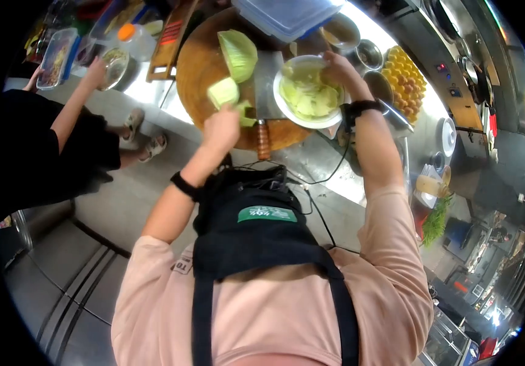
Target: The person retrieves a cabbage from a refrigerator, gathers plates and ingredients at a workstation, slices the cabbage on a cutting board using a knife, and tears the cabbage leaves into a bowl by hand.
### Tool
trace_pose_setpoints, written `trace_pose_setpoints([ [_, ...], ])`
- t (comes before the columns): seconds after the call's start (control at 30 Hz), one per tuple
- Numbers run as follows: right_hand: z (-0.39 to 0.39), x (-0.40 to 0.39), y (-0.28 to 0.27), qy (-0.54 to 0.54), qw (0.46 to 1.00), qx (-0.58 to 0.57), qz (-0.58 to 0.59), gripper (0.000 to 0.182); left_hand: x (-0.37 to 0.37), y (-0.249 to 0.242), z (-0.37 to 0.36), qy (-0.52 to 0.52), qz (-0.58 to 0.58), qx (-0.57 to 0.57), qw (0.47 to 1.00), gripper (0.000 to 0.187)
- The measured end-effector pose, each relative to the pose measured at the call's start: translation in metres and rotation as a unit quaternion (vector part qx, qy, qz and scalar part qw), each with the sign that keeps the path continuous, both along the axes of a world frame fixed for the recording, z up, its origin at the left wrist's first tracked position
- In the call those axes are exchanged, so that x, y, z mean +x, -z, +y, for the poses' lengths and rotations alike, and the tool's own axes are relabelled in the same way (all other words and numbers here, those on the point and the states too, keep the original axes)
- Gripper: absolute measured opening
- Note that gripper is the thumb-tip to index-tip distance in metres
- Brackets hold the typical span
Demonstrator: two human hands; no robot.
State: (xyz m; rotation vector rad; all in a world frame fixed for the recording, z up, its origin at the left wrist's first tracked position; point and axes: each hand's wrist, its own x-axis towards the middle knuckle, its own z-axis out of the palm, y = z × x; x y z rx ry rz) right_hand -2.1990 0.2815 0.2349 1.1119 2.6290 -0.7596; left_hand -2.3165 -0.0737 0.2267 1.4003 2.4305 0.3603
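A white bowl of pale green cabbage pieces stands at the right side of a round wooden chopping board. My right hand is closed at the bowl's upper right rim, its fingertips partly hidden. Over the board's lower left, my left hand is blurred, with curled fingers against a cabbage leaf. Just above it is a pale cabbage chunk, and farther up a larger cabbage wedge. Between wedge and bowl lies a cleaver, its wooden handle pointing toward me.
A lidded plastic container sits beyond the board. Metal bowls and a tray of eggs are to the right. On the left, another person's hand touches a bowl. A black cable hangs below the board.
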Motion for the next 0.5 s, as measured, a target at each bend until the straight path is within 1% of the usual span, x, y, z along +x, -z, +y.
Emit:
trace_pose_setpoints([
  [0.07, 0.005, 0.012, 0.004, 0.011, 0.999, -0.026, 0.024, 0.044, -0.009, -0.014, -0.009, -0.043, -0.036, 0.042, 0.998, 0.017],
  [0.1, 0.008, 0.016, 0.007, -0.011, 0.998, -0.034, 0.057, 0.045, -0.010, -0.022, -0.009, -0.057, -0.039, 0.069, 0.995, 0.018],
  [0.13, 0.012, 0.021, 0.008, -0.034, 0.995, -0.040, 0.089, 0.047, -0.010, -0.030, -0.005, -0.053, -0.037, 0.069, 0.995, 0.018],
  [0.17, 0.006, 0.025, 0.002, -0.034, 0.993, -0.031, 0.109, 0.044, -0.009, -0.037, 0.000, -0.046, -0.056, 0.122, 0.990, 0.019],
  [0.2, 0.002, 0.027, -0.001, -0.030, 0.993, -0.029, 0.111, 0.044, -0.007, -0.051, 0.007, -0.039, -0.076, 0.173, 0.981, 0.020],
  [0.23, -0.001, 0.029, -0.004, -0.017, 0.994, -0.031, 0.102, 0.044, 0.001, -0.066, 0.019, -0.046, -0.124, 0.187, 0.973, 0.019],
  [0.27, -0.004, 0.031, -0.006, -0.005, 0.995, -0.033, 0.094, 0.043, 0.011, -0.070, 0.035, -0.043, -0.122, 0.189, 0.973, 0.019],
  [0.33, -0.010, 0.037, -0.006, 0.008, 0.994, -0.026, 0.102, 0.042, 0.021, -0.075, 0.068, 0.021, -0.155, 0.219, 0.963, 0.026],
  [0.37, -0.014, 0.041, -0.007, 0.022, 0.993, -0.044, 0.109, 0.040, 0.023, -0.067, 0.083, 0.021, -0.153, 0.220, 0.963, 0.026],
  [0.4, -0.017, 0.044, -0.007, 0.036, 0.991, -0.061, 0.116, 0.039, 0.026, -0.051, 0.098, 0.067, -0.134, 0.217, 0.965, 0.032],
  [0.43, -0.016, 0.047, 0.002, 0.041, 0.989, -0.040, 0.136, 0.037, 0.027, -0.044, 0.109, 0.113, -0.112, 0.217, 0.963, 0.038],
  [0.47, -0.007, 0.051, 0.021, 0.053, 0.985, -0.069, 0.150, 0.040, 0.025, -0.043, 0.110, 0.115, -0.110, 0.220, 0.962, 0.038],
  [0.5, -0.003, 0.054, 0.029, 0.048, 0.984, -0.058, 0.162, 0.040, 0.017, -0.041, 0.106, 0.127, -0.147, 0.262, 0.945, 0.042],
])
